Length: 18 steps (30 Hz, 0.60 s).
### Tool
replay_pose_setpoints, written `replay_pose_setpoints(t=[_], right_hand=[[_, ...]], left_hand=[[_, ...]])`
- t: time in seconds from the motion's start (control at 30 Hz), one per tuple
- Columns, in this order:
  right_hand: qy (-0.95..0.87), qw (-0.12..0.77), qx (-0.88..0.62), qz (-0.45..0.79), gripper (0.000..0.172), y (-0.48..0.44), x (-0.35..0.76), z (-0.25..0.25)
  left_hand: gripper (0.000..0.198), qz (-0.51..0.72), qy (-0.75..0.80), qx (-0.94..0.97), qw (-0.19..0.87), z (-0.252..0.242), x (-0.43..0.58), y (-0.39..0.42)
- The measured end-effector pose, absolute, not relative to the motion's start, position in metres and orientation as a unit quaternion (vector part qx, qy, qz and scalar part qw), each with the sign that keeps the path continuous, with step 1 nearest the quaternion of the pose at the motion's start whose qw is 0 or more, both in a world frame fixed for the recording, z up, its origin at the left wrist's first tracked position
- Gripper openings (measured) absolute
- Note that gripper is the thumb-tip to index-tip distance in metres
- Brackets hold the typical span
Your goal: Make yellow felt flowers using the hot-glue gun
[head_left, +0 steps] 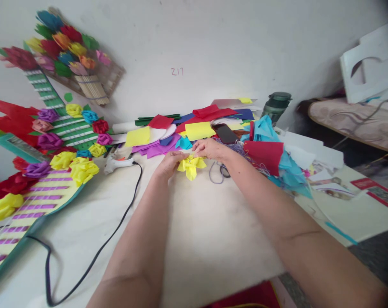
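Note:
Between my two hands, over the white table, is a yellow paper flower (191, 167) with pointed petals spread outward. My left hand (171, 163) pinches its left edge, the fingers closed. At the flower's upper right, the closed fingers of my right hand (209, 149) grip it as well. Whether a thread runs between the fingers is too small to tell. Close to my right wrist, a loose grey-purple thread (215, 177) lies curled on the table, beside a small dark ring (225, 171).
Coloured paper sheets (198, 129) are piled along the wall, with a phone (225, 133) and a green bottle (276, 107). A white glue gun (118, 163) trails a black cord across the left side. Paper-flower decorations (84, 171) stand at far left; blue paper scraps (291, 169) lie right.

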State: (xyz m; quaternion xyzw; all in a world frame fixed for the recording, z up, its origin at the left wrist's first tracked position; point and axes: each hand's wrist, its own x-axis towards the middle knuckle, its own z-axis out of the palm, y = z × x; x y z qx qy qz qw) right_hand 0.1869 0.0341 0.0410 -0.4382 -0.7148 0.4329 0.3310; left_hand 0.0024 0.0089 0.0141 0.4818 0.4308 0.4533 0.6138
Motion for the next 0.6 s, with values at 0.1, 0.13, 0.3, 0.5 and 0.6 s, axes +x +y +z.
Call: replay_pose_setpoints(t=[0.1, 0.13, 0.3, 0.5, 0.6], right_hand=[[-0.714, 0.333, -0.443, 0.427, 0.005, 0.0346, 0.1865, 0.0401], [-0.717, 0.333, -0.442, 0.425, 0.005, 0.0349, 0.1864, 0.0396], [-0.738, 0.336, -0.431, 0.395, 0.005, 0.0382, 0.186, 0.036], [-0.759, 0.348, -0.424, 0.351, 0.007, 0.0412, 0.1845, 0.0338], [-0.766, 0.347, -0.419, 0.342, 0.01, 0.0415, 0.1841, 0.0336]], left_hand=[[0.017, 0.458, 0.432, 0.481, 0.611, 0.0138, 0.0025, 0.0091], [0.018, 0.459, 0.432, 0.48, 0.61, 0.0136, 0.0025, 0.0092], [0.023, 0.462, 0.439, 0.475, 0.606, 0.0112, 0.0015, 0.0105], [0.028, 0.47, 0.445, 0.479, 0.593, 0.0073, -0.0002, 0.0141], [0.029, 0.479, 0.437, 0.472, 0.597, 0.0075, 0.0008, 0.0143]])
